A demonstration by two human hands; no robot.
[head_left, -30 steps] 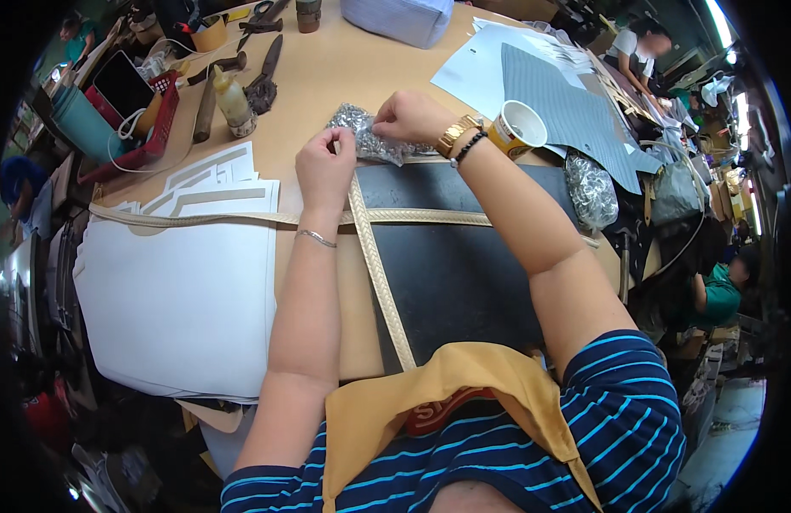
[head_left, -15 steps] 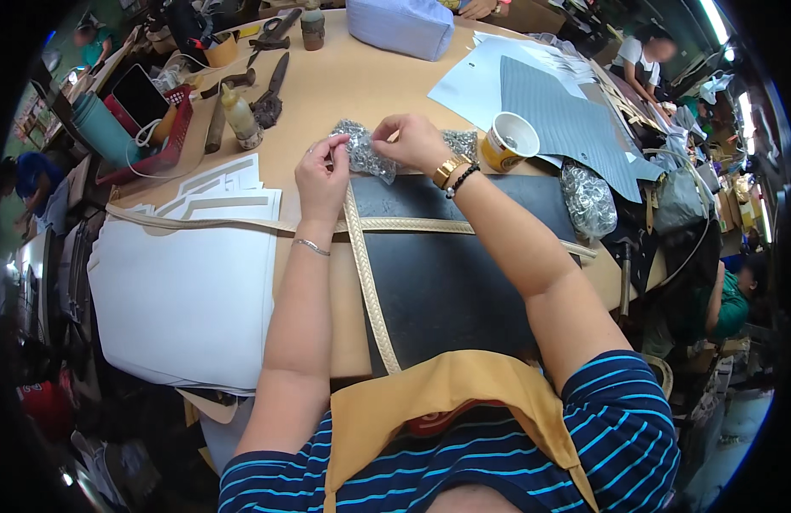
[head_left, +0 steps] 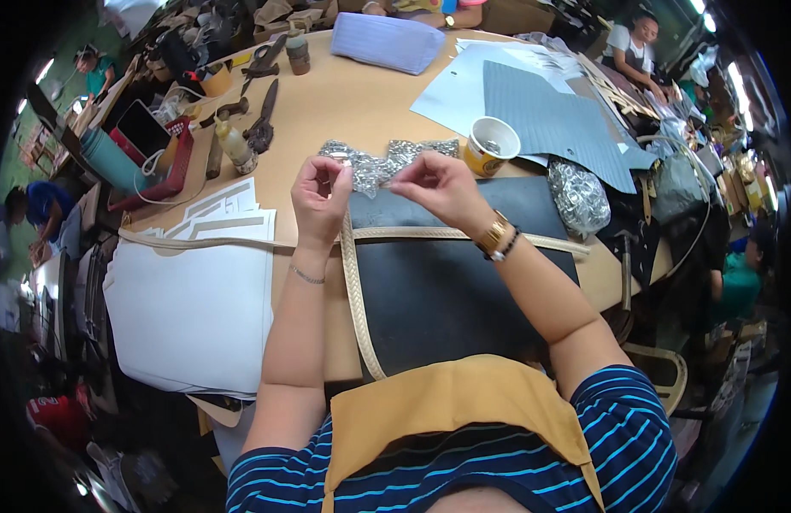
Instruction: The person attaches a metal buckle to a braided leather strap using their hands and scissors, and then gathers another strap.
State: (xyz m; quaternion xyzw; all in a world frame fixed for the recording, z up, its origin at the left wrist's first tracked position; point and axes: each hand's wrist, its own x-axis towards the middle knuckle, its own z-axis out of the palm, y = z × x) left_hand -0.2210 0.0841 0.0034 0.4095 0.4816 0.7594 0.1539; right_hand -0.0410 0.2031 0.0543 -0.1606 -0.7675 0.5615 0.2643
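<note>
My left hand is closed in a pinch at the upper end of a cream braided strap, which runs down toward my apron. My right hand is also pinched, a little to the right; whatever sits between its fingertips is too small to make out. Just beyond both hands lies a clear bag of small silvery metal pieces. A second such bag is next to it. Another cream braided strap stretches crosswise under my wrists, over a black mat.
A yellow-and-white cup of small pieces stands right of the bags, near a bag of metal rings. White sheets are stacked at left. A glue bottle, scissors and a red basket stand behind. Several people work around.
My right hand has drawn back from the bag of metal pieces, toward me and right, with fingers still pinched. My left hand has shifted slightly toward me, keeping the strap.
</note>
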